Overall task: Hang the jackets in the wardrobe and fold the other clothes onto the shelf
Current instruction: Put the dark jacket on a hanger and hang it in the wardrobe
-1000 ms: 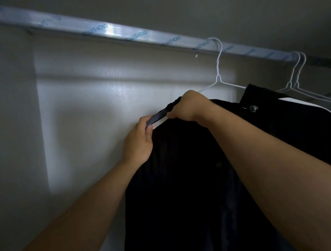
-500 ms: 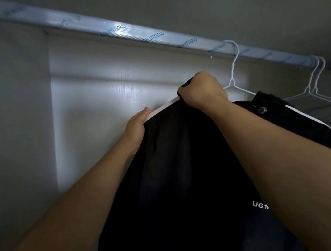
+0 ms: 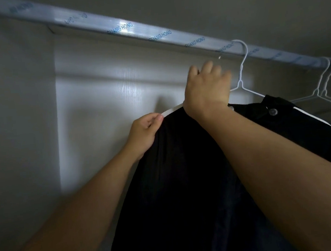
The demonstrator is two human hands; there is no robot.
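Note:
I hold a black jacket (image 3: pixel 185 183) up in front of the wardrobe's back wall, below the plastic-wrapped rail (image 3: pixel 133 27). My left hand (image 3: pixel 144 133) pinches its left shoulder, where a white edge (image 3: pixel 172 110) runs along the top. My right hand (image 3: pixel 207 88) is at the top of the jacket, raised toward the rail with blurred fingers; its grip is hidden from me. A second black jacket (image 3: pixel 300 132) hangs to the right on a white wire hanger (image 3: pixel 242 69) hooked over the rail.
Two more white wire hangers (image 3: pixel 324 85) hang bare at the rail's right end. The rail's left stretch carries nothing. The pale back wall (image 3: pixel 100 110) and left side wall (image 3: pixel 17 117) close in the space.
Both hands have lifted the jacket higher toward the rail. My right hand rose from a closed fist at the jacket's top to just under the rail.

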